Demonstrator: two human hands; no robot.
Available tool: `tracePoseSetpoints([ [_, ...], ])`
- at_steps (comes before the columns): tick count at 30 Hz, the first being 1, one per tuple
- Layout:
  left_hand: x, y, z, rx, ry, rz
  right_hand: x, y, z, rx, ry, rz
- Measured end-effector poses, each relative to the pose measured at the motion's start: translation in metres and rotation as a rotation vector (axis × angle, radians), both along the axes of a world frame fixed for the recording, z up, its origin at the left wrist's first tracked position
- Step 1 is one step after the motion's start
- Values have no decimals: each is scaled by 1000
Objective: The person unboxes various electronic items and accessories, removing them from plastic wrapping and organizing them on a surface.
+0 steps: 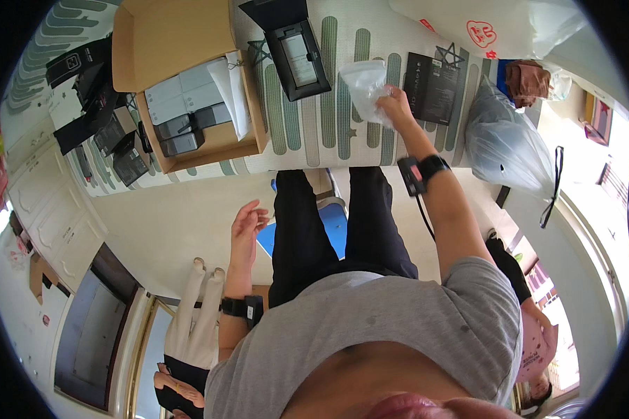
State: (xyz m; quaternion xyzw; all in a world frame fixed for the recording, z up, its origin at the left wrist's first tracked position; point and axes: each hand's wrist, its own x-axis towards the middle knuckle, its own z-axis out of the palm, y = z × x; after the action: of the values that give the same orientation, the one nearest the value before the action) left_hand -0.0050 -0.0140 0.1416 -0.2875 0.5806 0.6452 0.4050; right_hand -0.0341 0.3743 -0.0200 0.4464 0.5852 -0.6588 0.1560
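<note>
Over the patterned tablecloth, my right hand point(395, 106) pinches the edge of a small clear plastic bag point(363, 82). The bag looks crumpled, and whatever it may contain cannot be made out. To its left lies a black box point(295, 59) with its lid up and a pale insert inside. A flat black printed box point(435, 89) rests just right of my right hand. My left hand point(248, 218) hangs below the table's near edge, fingers loosely apart, holding nothing.
An open cardboard box point(258, 133) with grey and white small boxes stands left, beside piled black boxes point(122, 143). A translucent bag point(507, 143) and white plastic bag point(461, 21) sit right. A blue stool point(335, 227) is beneath me. Two people stand behind me.
</note>
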Motion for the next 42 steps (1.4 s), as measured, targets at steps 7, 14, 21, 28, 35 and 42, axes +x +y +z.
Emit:
tracePoseSetpoints([
  [7,-67,87,43,48,560,-603,56,-47,131,126,276,430],
  [14,-62,138,51,-50,704,-742,64,-47,204,418,563,667],
  [21,-80,149,88,-208,765,-592,47,-16,300,100,515,242],
  [28,-91,184,127,-30,848,-667,24,-50,331,-631,403,133],
  [35,-86,190,153,170,670,-410,9,-56,348,-433,387,83],
  [42,-89,178,164,220,630,-298,-14,-65,341,105,293,427],
])
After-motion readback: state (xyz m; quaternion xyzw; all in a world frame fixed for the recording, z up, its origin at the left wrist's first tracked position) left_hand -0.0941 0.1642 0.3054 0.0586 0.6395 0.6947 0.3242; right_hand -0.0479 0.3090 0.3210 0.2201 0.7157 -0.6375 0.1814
